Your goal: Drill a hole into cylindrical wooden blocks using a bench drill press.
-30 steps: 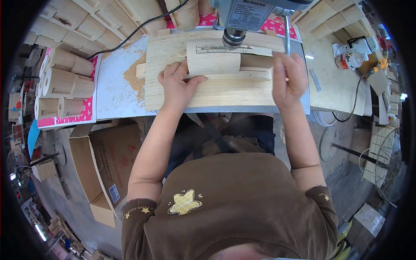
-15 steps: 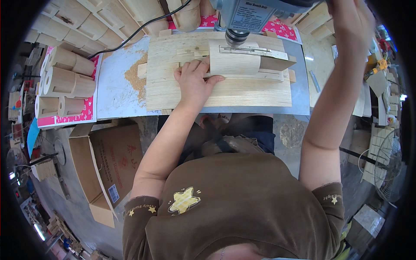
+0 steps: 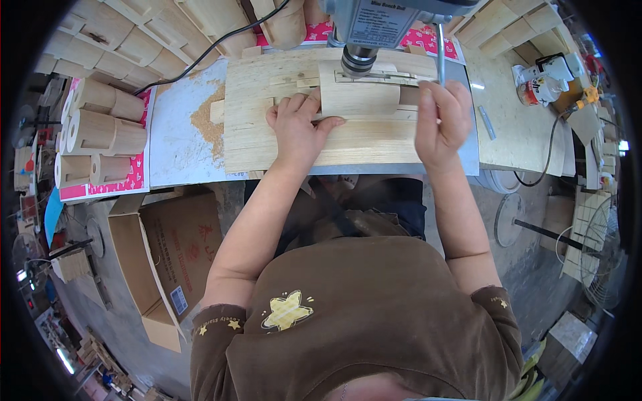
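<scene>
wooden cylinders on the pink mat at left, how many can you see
5: two upper ones, one big middle one, two lower ones. More may be hidden.

Curved pale wood piece (image 3: 359,98) flat under drill chuck (image 3: 358,62).

Seen from above, in the upper middle of the frame: left hand (image 3: 297,127) pressing flat on a curved wooden piece (image 3: 359,98) under the chuck of a bench drill (image 3: 359,61). Right hand (image 3: 441,120), just right of it, closed around the drill's thin metal lever (image 3: 440,50). Beneath both, a wide wooden board (image 3: 267,140) with sawdust (image 3: 204,120) at its left edge. Wooden cylinders (image 3: 100,127) at far left; open cardboard box (image 3: 160,260) at lower left.
</scene>
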Available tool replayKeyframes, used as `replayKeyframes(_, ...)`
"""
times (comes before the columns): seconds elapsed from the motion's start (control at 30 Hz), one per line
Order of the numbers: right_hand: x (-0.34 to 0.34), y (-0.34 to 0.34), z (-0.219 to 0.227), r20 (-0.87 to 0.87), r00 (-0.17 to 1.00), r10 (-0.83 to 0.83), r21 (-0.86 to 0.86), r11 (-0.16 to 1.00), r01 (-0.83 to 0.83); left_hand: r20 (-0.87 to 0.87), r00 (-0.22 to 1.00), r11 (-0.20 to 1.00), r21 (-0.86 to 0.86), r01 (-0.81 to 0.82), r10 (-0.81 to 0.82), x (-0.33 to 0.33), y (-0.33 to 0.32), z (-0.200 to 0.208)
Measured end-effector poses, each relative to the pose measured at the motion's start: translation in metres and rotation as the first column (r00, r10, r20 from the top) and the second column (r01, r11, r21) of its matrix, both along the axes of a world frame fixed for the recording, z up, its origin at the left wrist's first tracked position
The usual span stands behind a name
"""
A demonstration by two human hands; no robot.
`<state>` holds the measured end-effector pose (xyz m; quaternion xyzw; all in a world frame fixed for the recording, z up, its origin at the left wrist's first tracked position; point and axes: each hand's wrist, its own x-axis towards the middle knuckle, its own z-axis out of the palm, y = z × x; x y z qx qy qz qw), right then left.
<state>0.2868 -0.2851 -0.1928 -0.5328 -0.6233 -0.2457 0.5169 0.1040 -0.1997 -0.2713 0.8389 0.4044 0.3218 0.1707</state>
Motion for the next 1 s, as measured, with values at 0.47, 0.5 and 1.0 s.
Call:
replayKeyframes(0.47,0.043,0.077,0.144,-0.229,0.973,-0.027,-0.184,0.983,-0.017,0.219,0.973,0.953,-0.274,0.132,-0.072,0.001,0.009,0.0)
replayKeyframes(0.5,0.042,0.069,0.14,-0.333,0.943,-0.018,-0.25,0.966,-0.07,0.221,0.972,0.952,-0.275,0.135,-0.074,0.001,0.01,-0.004)
replayKeyframes(1.0,0.042,-0.024,-0.01,0.136,0.991,-0.016,-0.685,0.721,0.105,0.481,0.877,0.858,-0.443,0.26,-0.018,-0.113,0.032,0.026)
